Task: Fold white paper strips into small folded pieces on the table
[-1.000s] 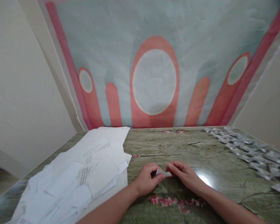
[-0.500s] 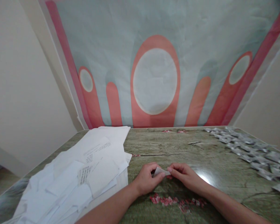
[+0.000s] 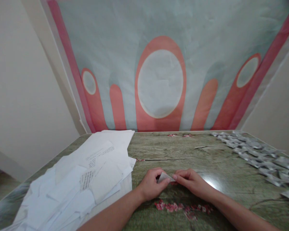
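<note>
A small folded piece of paper [image 3: 165,176] is held between both hands, a little above the table near its front middle. My left hand [image 3: 152,183] grips its left part, thumb in front and fingers curled behind. At its right end, my right hand [image 3: 186,179] pinches the corner between thumb and forefinger. The fingers hide part of the folded paper. Left of my hands lies a spread pile of white paper sheets and scraps [image 3: 106,186], some bearing printed text.
Several small folded paper pieces [image 3: 252,150] sit in rows along the table's right side. The wood-patterned table [image 3: 159,147] has printed pink flowers and a bright reflection right of my hands. A wall covering [image 3: 160,83] with coral arches stands behind the table.
The folded paper tilts slightly more down to the right, and my right fingertips have shifted a little with it. Both hands stay in nearly the same place.
</note>
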Demonstrator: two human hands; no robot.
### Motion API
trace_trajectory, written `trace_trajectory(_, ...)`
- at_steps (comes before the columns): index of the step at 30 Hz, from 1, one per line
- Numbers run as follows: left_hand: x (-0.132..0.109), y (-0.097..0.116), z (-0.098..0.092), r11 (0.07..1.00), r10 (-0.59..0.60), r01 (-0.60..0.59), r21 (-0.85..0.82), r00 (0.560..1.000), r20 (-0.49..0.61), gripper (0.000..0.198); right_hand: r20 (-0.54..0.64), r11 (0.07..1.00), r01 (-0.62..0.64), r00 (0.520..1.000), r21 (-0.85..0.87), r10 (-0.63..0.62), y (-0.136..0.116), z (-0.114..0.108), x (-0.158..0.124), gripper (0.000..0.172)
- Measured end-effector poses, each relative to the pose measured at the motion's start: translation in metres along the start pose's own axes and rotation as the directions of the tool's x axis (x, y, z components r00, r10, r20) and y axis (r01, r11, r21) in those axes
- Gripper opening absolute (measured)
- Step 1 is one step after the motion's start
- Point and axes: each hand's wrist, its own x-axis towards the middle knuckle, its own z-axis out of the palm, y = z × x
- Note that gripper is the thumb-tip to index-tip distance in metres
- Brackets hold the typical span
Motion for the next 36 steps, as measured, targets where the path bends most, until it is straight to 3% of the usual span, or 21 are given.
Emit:
trace_trajectory(13,0.001,-0.003,0.0,0.997,0.014,-0.013,0.075,1.0,-0.011,0.026,-0.052,0.989,0.041,0.997,-0.142,-0.049,0.004,0.009,-0.004,0.031)
trace_trajectory(22,0.002,-0.001,0.001,0.999,0.0,0.0,0.048,1.0,-0.002,0.026,-0.068,0.935,0.155,0.98,-0.318,-0.186,0.009,0.015,-0.008,0.02)
trace_trajectory(26,0.003,-0.004,0.001,0.988,-0.046,0.04,-0.151,0.998,-0.043,0.023,-0.086,0.938,0.155,0.978,-0.31,-0.19,0.008,0.012,-0.007,0.02)
trace_trajectory(30,0.008,-0.015,0.001,0.882,-0.176,0.112,-0.458,0.979,-0.101,0.041,-0.12,0.96,0.118,0.981,-0.255,-0.153,0.008,0.008,-0.005,0.023)
trace_trajectory(36,0.014,-0.019,-0.002,0.817,-0.221,0.19,-0.545,0.975,0.008,0.048,-0.144,0.984,0.08,0.984,-0.161,-0.104,0.009,0.005,-0.004,0.024)
